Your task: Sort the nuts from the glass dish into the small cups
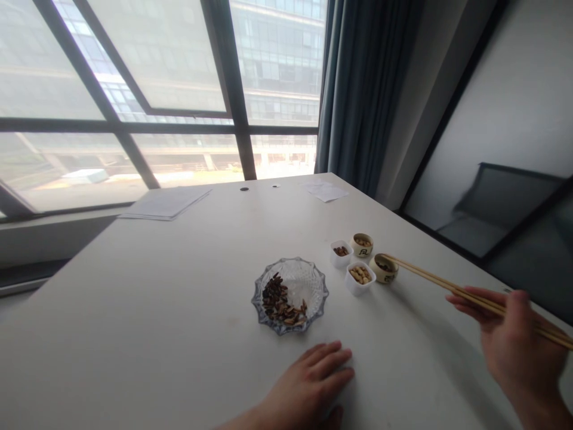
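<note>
Above small cups [384,268], chopsticks [452,290].

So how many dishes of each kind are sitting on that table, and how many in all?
Glass bowl with seeds: 1
White square cups: 2
Round ceramic cups: 2
Total: 5
The chopsticks in the right hand reach the nearest round cup.

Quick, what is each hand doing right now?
Left hand: open, lying flat on the table, holding nothing.
Right hand: closed on a pair of chopsticks, tips over a small round cup.
</note>
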{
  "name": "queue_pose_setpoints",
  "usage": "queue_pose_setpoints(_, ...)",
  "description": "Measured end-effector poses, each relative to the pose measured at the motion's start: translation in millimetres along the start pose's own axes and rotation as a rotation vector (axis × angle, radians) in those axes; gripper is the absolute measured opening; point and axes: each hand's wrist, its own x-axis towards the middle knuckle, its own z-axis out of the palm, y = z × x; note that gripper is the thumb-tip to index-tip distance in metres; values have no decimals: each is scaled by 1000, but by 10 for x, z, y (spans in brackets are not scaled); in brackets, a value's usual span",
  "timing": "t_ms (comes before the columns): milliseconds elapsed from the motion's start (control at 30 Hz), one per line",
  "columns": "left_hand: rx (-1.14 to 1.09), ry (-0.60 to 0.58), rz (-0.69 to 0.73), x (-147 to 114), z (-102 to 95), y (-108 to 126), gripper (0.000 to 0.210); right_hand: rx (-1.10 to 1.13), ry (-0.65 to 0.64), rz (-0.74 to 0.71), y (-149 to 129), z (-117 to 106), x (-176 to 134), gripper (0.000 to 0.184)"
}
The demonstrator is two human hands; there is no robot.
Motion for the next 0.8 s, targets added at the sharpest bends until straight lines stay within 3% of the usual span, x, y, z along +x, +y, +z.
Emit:
queue_pose_setpoints(100,4,-16,3,3,2,-8,51,-28,-193,-27,-139,270,-192,57)
queue_pose_setpoints(167,9,-25,9,6,2,-17,52,-69,-423,-99,-223,522,-326,67)
queue_pose_setpoints(333,24,-15,32,5,31,-45,56,-103,-810,-241,-376,1278,-485,64)
queue_pose_setpoints(533,20,7,69,4,84,-90,50,-405,-1082,-303,-473,2051,-514,71)
queue_pose_setpoints(667,-2,1,71,6,79,-87,49,-510,-1187,-362,-460,2260,-592,67)
queue_pose_setpoints(800,-17,-10,48,9,43,-51,50,-507,-1178,-348,-426,2175,-572,59)
